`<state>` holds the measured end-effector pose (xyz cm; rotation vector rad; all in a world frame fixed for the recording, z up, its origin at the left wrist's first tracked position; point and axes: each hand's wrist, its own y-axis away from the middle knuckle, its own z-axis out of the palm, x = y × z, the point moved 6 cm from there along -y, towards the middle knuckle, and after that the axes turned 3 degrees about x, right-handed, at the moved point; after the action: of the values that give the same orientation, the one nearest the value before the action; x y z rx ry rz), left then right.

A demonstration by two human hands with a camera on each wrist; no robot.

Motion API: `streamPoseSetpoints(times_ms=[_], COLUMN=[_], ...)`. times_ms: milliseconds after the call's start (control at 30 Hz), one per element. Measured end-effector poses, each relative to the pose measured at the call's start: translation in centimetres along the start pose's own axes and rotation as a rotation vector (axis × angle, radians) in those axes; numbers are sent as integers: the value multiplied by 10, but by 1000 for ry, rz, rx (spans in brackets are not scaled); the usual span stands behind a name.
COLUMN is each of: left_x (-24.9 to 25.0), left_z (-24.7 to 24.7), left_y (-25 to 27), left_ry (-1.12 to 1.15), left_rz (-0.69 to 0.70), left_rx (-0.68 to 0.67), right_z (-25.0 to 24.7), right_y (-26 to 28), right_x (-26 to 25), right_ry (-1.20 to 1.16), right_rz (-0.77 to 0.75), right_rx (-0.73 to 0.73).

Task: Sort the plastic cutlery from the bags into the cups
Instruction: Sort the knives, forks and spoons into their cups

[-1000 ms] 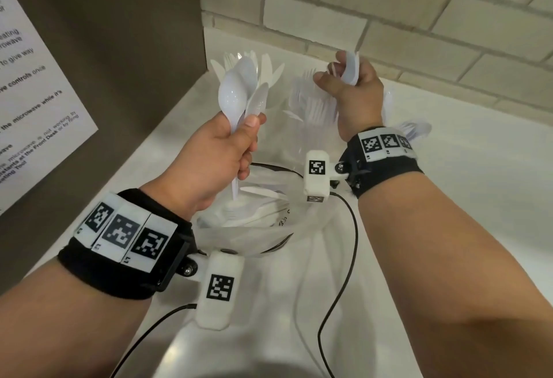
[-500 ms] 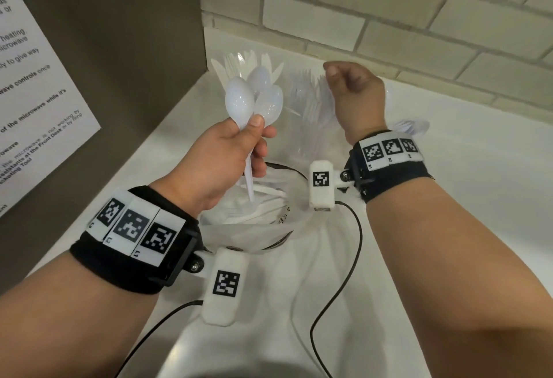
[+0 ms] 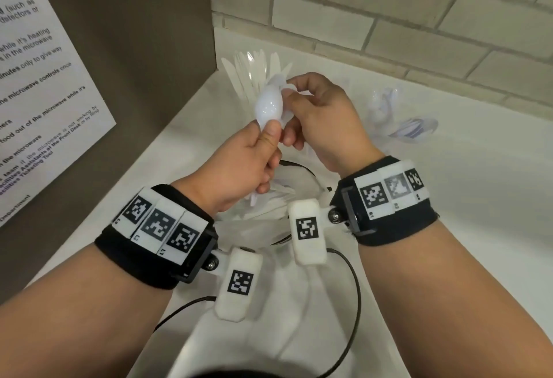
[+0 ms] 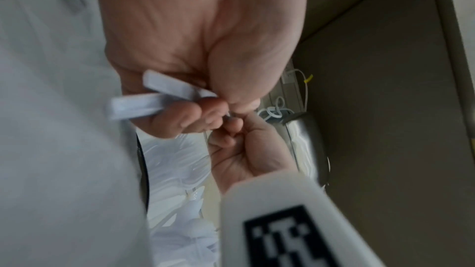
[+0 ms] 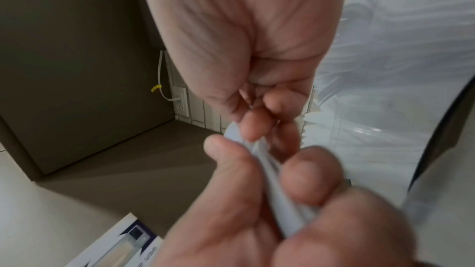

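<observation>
My left hand (image 3: 254,156) grips a small bunch of white plastic spoons (image 3: 269,104) by their handles (image 4: 154,98), bowls pointing up. My right hand (image 3: 317,108) has come across and pinches the top of that bunch between thumb and fingers (image 5: 253,127). Behind the hands a clear cup of white knives (image 3: 257,69) stands in the corner. Another clear cup holding spoons (image 3: 386,105) stands at the right; the middle cup is hidden by my right hand. Below the hands lies the open clear bag of cutlery (image 3: 269,207).
A brown cabinet side (image 3: 134,48) with a printed notice (image 3: 36,93) walls off the left. A brick wall (image 3: 389,18) runs along the back of the white counter (image 3: 478,198). Black cables (image 3: 353,303) trail from my wrist cameras over the counter.
My right hand, which earlier held cutlery over the middle cup and then came away bare, has swung left onto the spoons in my left hand. The left hand has stayed roughly in place.
</observation>
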<state>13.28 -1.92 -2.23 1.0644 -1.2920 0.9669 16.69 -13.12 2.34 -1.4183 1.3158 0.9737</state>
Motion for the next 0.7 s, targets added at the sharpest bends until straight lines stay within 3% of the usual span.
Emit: streamPoseSetpoints(times_ms=[167,333,467,700], left_x=[-2,-2,-3,-8], left_z=[-1,-5,-2,0], left_y=[2,1,2,-1], left_ry=[-69,-343,-352,-417], left_rz=[-22,-21,-53,-45], left_rx=[-103,-216,-167,-103], right_z=[8,11,15,-1], right_y=[6,10,15,18], right_x=[-5,-6,-2,2], right_ry=[-96,77,138,174], right_rz=[50,-2,19,-47], right_rx=[-58,-158,-248,-131])
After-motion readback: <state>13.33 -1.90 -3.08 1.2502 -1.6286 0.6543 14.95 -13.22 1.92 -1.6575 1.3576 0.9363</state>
